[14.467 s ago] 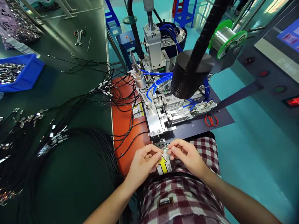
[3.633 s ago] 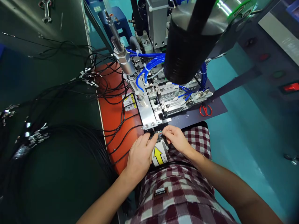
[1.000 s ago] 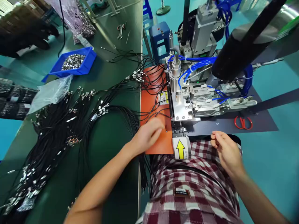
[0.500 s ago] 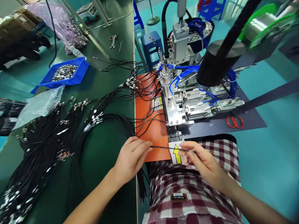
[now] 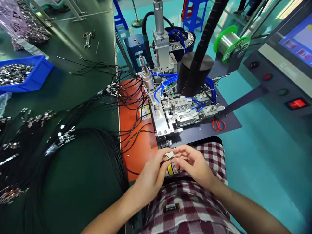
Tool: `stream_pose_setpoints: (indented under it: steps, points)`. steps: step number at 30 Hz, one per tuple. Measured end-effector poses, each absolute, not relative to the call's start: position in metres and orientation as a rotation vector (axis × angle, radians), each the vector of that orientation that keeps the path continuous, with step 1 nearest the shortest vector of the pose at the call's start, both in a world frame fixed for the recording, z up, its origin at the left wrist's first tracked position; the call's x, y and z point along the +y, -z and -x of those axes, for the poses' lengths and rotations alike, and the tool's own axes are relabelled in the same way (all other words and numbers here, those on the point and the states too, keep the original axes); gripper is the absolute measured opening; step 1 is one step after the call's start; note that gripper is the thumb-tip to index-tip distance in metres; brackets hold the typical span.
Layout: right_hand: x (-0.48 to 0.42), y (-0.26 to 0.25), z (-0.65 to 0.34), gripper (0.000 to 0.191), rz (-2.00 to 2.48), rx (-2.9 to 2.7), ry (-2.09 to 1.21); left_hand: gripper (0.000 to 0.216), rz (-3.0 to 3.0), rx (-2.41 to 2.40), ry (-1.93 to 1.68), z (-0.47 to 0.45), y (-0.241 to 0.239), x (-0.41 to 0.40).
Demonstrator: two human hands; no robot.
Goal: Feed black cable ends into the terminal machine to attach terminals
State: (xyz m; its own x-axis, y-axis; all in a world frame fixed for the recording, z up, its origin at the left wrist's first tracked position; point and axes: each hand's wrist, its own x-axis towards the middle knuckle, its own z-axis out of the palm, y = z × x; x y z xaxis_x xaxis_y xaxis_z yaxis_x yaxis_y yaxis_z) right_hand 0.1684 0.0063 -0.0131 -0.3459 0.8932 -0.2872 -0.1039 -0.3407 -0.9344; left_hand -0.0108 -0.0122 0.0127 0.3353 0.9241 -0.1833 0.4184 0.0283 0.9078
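My left hand (image 5: 151, 172) and my right hand (image 5: 196, 165) meet above the front edge of the machine, fingertips almost touching. A thin black cable is pinched in my left hand, its end pointing toward my right hand. Fine reddish wire (image 5: 177, 157) shows between the fingertips of my right hand, which are closed on that end. Most of the cable end is hidden by the fingers. Just under the hands lies a label with a yellow arrow (image 5: 170, 169). Beyond them stands the bench machine (image 5: 161, 125) with its metal plate and blue air tubes.
Bundled black cables (image 5: 107, 143) spread over the green table (image 5: 80, 182) and onto the orange mat (image 5: 136, 143). A blue bin (image 5: 36, 76) of metal parts stands left. Red-handled scissors (image 5: 218, 125), a solder wire spool (image 5: 226, 42) and a control panel (image 5: 280, 78) are right.
My hands have come together, the left moving right toward the cable end. The stretch of cable between them is now mostly covered. The view has turned right, bringing in the control panel.
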Motion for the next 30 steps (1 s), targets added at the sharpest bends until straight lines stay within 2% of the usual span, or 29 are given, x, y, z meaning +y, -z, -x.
stream_pose_setpoints:
  steps: [8,14,19,30]
  points:
    - [0.015,0.016,-0.172,0.013,1.208,-1.128,-1.771,0.020,-1.198,1.209,-0.643,0.011,-0.003,-0.003]
    - [0.015,0.017,-0.176,0.019,1.143,-1.018,-1.776,0.017,-0.880,1.120,-0.599,0.010,-0.007,0.005]
    - [0.009,0.016,-0.175,0.014,1.218,-1.100,-1.764,0.020,-0.822,1.197,-0.709,0.006,-0.005,0.007]
    - [0.009,0.021,-0.169,0.011,1.255,-1.240,-1.643,0.022,-0.812,1.214,-0.677,0.003,-0.002,0.006]
